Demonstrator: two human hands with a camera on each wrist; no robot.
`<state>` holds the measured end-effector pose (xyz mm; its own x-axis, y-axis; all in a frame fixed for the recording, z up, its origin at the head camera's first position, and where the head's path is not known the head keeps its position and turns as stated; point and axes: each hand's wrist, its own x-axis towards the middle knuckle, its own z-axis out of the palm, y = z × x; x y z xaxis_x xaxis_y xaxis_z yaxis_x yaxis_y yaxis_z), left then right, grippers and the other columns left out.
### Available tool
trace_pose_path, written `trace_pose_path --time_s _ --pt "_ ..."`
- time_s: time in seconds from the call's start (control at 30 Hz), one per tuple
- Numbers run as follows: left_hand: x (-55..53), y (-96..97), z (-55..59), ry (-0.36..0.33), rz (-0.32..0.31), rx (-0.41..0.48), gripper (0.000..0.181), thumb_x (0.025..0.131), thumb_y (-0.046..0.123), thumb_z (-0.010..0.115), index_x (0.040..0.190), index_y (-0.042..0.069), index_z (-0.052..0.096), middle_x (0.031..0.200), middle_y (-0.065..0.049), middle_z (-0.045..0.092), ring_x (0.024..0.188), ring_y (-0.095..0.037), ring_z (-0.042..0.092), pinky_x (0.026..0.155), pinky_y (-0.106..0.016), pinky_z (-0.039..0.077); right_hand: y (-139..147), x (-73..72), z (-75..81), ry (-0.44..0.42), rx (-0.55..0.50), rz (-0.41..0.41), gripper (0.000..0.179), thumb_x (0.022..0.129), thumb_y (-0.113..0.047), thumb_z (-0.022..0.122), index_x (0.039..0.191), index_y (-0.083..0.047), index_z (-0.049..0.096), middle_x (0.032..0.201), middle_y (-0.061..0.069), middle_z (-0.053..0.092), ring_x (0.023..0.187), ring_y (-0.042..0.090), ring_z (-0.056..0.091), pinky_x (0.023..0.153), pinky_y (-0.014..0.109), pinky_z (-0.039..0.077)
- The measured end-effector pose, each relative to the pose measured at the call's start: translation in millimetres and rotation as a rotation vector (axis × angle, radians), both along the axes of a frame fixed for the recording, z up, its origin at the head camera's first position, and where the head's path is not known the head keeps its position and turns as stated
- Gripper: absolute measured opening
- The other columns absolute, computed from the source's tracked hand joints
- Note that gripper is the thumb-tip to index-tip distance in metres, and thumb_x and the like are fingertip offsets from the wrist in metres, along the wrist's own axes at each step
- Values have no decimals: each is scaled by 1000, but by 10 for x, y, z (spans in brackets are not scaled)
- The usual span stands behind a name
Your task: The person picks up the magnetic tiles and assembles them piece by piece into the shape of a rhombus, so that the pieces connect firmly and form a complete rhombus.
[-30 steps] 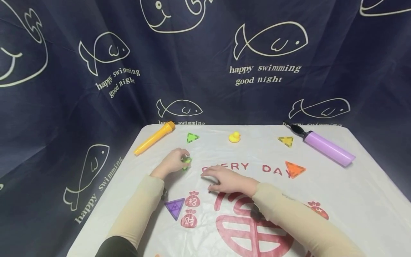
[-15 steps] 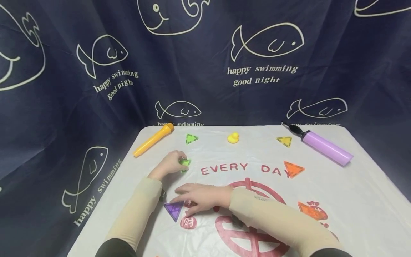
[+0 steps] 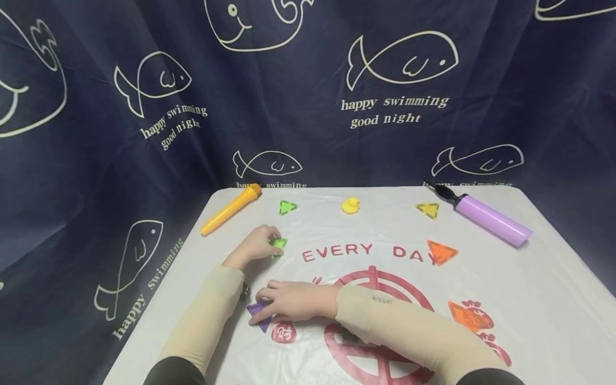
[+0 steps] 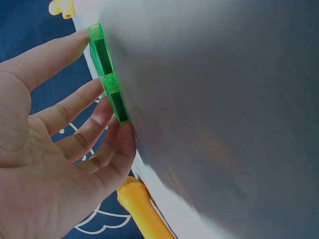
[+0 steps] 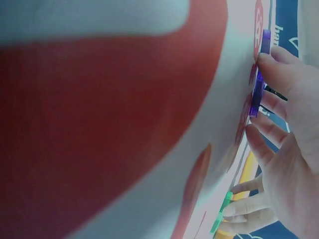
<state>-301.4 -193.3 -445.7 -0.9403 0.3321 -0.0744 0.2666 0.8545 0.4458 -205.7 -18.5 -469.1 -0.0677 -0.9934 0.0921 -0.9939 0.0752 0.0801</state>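
Observation:
My left hand (image 3: 257, 243) grips a green triangular magnetic tile (image 4: 108, 74) by its edges, thumb on one side and curled fingertips on the other. The tile lies low over the white tabletop, partly covered by the fingers in the head view. Nearer to me, my right hand (image 3: 295, 300) spans a purple triangular magnetic tile (image 5: 258, 89). Its thumb and fingertips meet opposite edges of that tile, and the hand hides part of it in the head view. In the right wrist view, the left hand shows beyond with the green tile.
A second green tile (image 3: 287, 207), a yellow rubber duck (image 3: 351, 205) and a yellow tile (image 3: 428, 210) lie along the back. Two orange tiles sit at right, one on the lettering (image 3: 443, 252). A yellow toy microphone (image 3: 231, 210) and a purple hand pump (image 3: 493, 219) lie near the back corners.
My right hand has moved left and toward me, from beside the printed lettering onto the purple tile, and its fingers have closed in. The left hand stays on the green tile.

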Motion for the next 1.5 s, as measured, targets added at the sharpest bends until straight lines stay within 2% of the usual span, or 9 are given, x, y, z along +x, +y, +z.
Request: trace_pose_path --time_s 0.07,0.27,0.53,0.63,0.77,1.0,1.1,1.3,1.5 --pt "-5 6 3 -9 1 -2 41 79 21 86 112 4 69 107 -14 67 101 -32 62 96 -50 49 12 4 0 -12 -1 -16 50 97 -27 69 143 -40 58 133 -2 54 106 9 47 95 17 39" --pt "6 5 14 -7 7 -16 41 76 23 87 107 4 68 102 -11 65 95 -27 60 94 -48 50 157 -30 37 -158 -15 -109 43 98 -22 68 138 -38 64 124 -4 53 104 7 44 89 12 37" --pt "52 6 65 -8 16 -53 52 75 28 87 112 0 65 103 -12 61 95 -28 56 93 -47 49 465 -104 133 -291 -31 -244 38 101 -18 62 136 -35 66 127 -1 52 109 10 46 91 14 40" --pt "58 16 59 -15 25 -62 54 75 29 87 113 -1 64 103 -13 59 95 -29 54 92 -46 49 593 -136 127 -342 -62 -285 35 103 -20 60 135 -34 67 125 0 51 109 12 48 90 16 43" --pt "63 26 54 -23 48 -91 53 75 29 86 112 -2 62 101 -12 56 95 -30 53 89 -46 49 749 -179 134 -358 -82 -329 37 102 -16 63 135 -30 67 126 4 52 111 17 50 91 23 48" --pt "52 58 59 -57 101 -105 55 75 31 83 114 0 61 102 -12 55 94 -29 52 86 -45 50 996 -259 151 -465 -73 -509 36 104 -15 59 136 -31 66 137 6 49 127 26 49 100 39 49" --pt "42 68 45 -71 114 -109 56 74 31 83 115 0 61 102 -12 55 94 -29 52 85 -45 51 1103 -296 153 -462 -110 -516 36 103 -11 60 134 -25 68 134 11 50 123 28 51 100 43 49" --pt "51 97 49 -91 149 -107 55 73 29 83 113 0 61 102 -12 55 93 -29 53 84 -45 52 1307 -405 110 -416 -206 -511 35 99 -2 63 130 -18 69 121 11 53 108 25 51 94 42 50" --pt "68 133 73 -87 154 -110 52 72 26 82 111 -1 61 102 -14 53 92 -30 53 82 -45 52 1461 -467 91 -395 -267 -592 38 95 1 68 130 -13 69 115 14 53 103 28 51 90 44 52"
